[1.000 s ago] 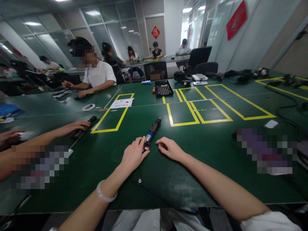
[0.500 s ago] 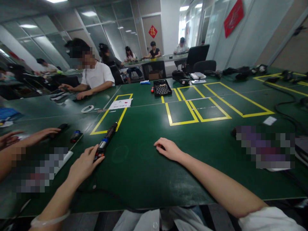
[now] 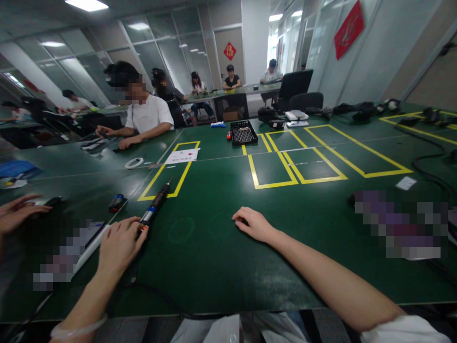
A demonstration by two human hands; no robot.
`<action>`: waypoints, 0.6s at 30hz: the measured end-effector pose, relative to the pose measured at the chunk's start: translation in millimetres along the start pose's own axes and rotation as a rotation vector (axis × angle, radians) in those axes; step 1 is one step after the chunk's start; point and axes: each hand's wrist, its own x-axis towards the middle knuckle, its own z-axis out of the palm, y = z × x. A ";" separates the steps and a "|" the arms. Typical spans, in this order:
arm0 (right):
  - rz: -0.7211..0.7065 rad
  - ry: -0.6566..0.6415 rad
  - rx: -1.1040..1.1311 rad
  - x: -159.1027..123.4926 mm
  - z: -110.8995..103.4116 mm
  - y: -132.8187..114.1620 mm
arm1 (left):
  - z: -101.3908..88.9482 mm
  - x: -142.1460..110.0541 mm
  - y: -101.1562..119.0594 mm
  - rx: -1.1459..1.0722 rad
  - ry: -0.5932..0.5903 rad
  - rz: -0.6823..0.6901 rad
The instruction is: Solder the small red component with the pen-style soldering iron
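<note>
A dark electric screwdriver (image 3: 153, 207) with a silver and blue band lies on the green table, its bit pointing away from me. My left hand (image 3: 119, 243) is closed over its rear end, which the fingers partly hide. A dark cord runs along the table beneath my left wrist. To the right, my right hand (image 3: 253, 224) rests on the bare tabletop, fingers loosely curled in, with nothing in them. It touches no object. A short blue and black cylindrical thing (image 3: 117, 203) lies just beyond my left hand.
Yellow tape rectangles (image 3: 274, 185) mark the table, with a white paper (image 3: 183, 156) over one. A black tray (image 3: 243, 133) of small parts stands farther back. Blurred-out devices flank me. A co-worker's hand (image 3: 21, 209) is at far left; another person (image 3: 146, 114) sits across the table.
My left hand and the screwdriver have shifted slightly left and back towards me. The co-worker's hand at the left has drawn back leftward with a dark object. My right hand stays put.
</note>
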 end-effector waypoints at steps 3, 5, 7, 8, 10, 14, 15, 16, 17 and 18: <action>-0.002 0.005 0.003 0.4 0.8 1.1 | -12.7 7.2 20.6 -0.168 0.052 -0.107; -0.002 0.003 0.012 0.6 0.8 1.9 | -21.9 15.0 45.4 -0.448 -0.007 -0.154; -0.002 0.001 0.022 0.7 0.2 2.4 | -30.2 23.6 77.6 -0.831 -0.115 -0.132; -0.003 0.000 0.025 0.6 -0.4 2.5 | -33.8 27.7 95.0 -1.015 -0.185 -0.091; -0.003 0.009 0.039 0.2 -1.6 2.5 | -39.6 34.8 128.8 -1.251 -0.332 -0.009; 0.022 0.047 0.156 -1.0 -2.0 1.5 | -42.7 42.8 179.6 -1.387 -0.527 0.136; 0.025 0.049 0.189 -1.2 -1.6 1.1 | -41.1 43.6 187.9 -1.410 -0.544 0.159; 0.022 0.047 0.211 -1.4 -1.2 0.6 | -38.5 43.9 194.7 -1.435 -0.552 0.174; 0.015 0.044 0.217 -1.5 -0.7 0.0 | -35.3 43.8 200.1 -1.460 -0.555 0.182; 0.006 0.039 0.207 -1.4 -0.3 -0.6 | -31.7 43.5 204.1 -1.483 -0.560 0.189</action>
